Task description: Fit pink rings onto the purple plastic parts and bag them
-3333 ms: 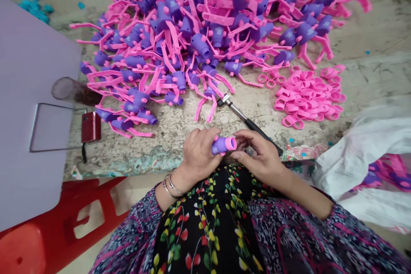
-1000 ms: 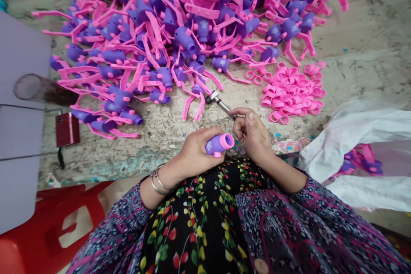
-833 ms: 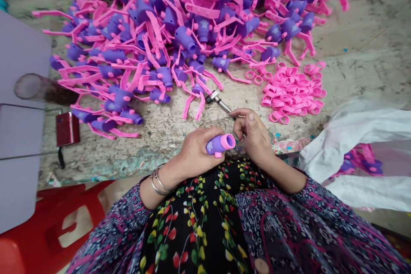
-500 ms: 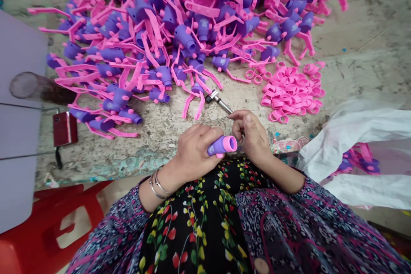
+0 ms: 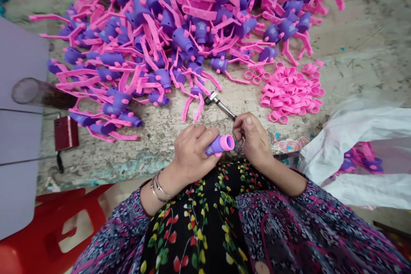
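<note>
My left hand (image 5: 194,152) is closed round a purple plastic tube piece (image 5: 212,147). A pink ring (image 5: 227,142) sits round its open end, which points right toward my other hand. My right hand (image 5: 255,141) has its fingers curled at the handle end of a small metal hammer (image 5: 226,108). The silver and black hammer head rests on the table, pointing away to the left. Its handle end is hidden in the fingers. A heap of loose pink rings (image 5: 293,90) lies beyond my right hand.
Purple pieces with long pink arms form a large pile (image 5: 154,47) across the table (image 5: 154,132). At left are a dark red box (image 5: 66,132) with a cord and a clear cup (image 5: 41,92). A white bag (image 5: 356,124) stands at right, a red stool (image 5: 41,231) lower left.
My right hand's fingers have curled in at the hammer's handle, where a finger was stretched along it before. My left hand has barely moved and still holds the tube piece.
</note>
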The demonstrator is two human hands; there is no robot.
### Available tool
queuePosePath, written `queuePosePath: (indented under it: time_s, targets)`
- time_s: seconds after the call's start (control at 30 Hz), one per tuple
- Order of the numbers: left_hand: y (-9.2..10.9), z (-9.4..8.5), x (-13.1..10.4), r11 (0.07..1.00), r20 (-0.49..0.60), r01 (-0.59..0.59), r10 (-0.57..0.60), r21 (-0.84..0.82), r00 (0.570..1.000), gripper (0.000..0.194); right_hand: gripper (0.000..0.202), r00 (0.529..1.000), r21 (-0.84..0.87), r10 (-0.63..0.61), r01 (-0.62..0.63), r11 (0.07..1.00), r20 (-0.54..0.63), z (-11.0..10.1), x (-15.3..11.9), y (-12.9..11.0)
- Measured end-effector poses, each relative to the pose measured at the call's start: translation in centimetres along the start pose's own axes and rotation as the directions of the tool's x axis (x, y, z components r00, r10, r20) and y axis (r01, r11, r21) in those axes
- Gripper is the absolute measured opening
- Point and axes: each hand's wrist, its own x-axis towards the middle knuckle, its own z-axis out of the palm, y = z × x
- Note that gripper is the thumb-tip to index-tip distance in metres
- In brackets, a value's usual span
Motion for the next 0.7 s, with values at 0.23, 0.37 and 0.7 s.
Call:
queuePosePath:
  time_s: [0.23,0.37,0.7]
  targets:
    - [0.4,0.1,0.1,0.98,0.061,0.02,-0.033,0.198,0.998,0.019,0.027,0.951,-0.321,-0.307,0.305,0.897,0.046,0.2,-0.3,-1.4]
    - [0.8,0.2,0.3,0.953,0.046,0.017,-0.032,0.301,0.998,0.019,0.017,0.849,-0.553,-0.501,0.503,0.664,0.17,0.8,0.5,-2.3]
    - [1.1,0.2,0.9,0.941,0.067,0.062,-0.09,0.334,0.994,0.017,0.017,0.836,-0.69,-0.533,0.463,0.556,0.132,1.8,1.1,-2.2]
